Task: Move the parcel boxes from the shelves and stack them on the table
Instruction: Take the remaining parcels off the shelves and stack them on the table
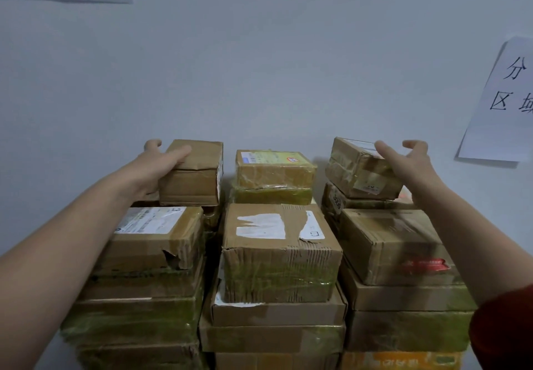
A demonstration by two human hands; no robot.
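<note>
Several taped cardboard parcel boxes stand in three close stacks against a pale wall. My left hand grips a small brown box by its left end on top of the left stack, thumb lying across its top. My right hand is spread open at the right side of a small tilted box on top of the right stack, its thumb touching the box's upper right edge. Between them a yellow-taped box with a label tops the back of the middle stack.
A large brown box with torn white labels sits front and centre, with a labelled box to its left and a box with red tape to its right. A paper sign hangs on the wall at right. The table surface is hidden.
</note>
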